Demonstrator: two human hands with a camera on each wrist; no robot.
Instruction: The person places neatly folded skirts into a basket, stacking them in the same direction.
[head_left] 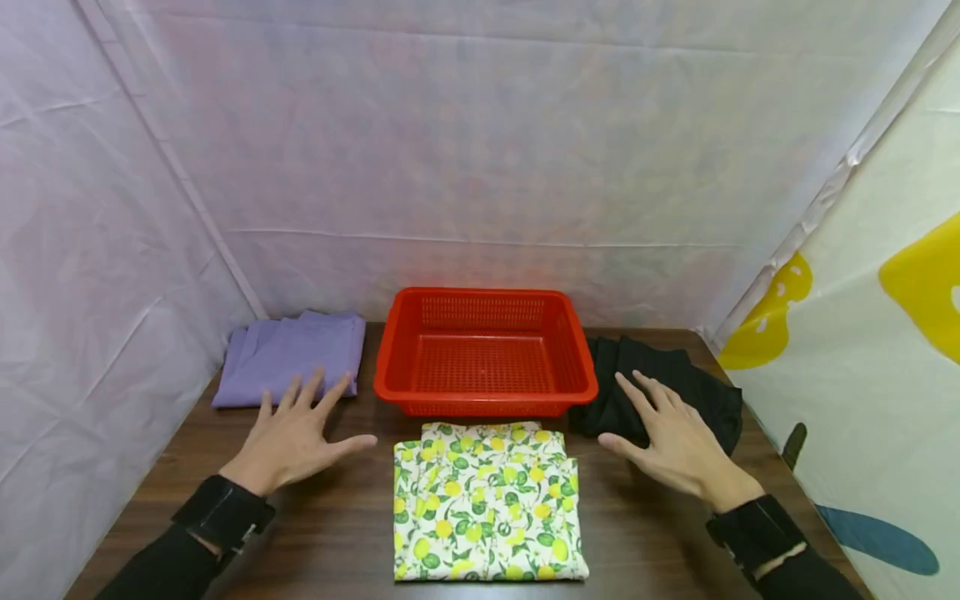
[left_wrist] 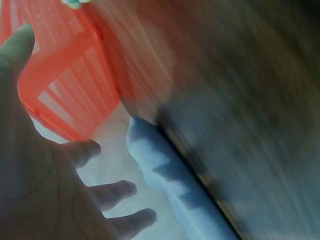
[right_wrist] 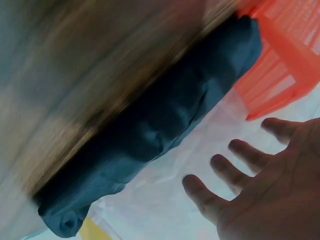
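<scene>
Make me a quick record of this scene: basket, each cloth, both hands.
Basket: red, at far side of table
Purple cloth: folded, left of basket
Black cloth: folded, right of basket
Lemon-print cloth: folded, in front of basket
Left hand: fingers spread, near purple cloth, holding nothing
Right hand: fingers spread, near black cloth, holding nothing

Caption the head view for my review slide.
Left hand and right hand spread near folded purple cloth and black cloth, red plastic basket and lemon-print cloth between.
</scene>
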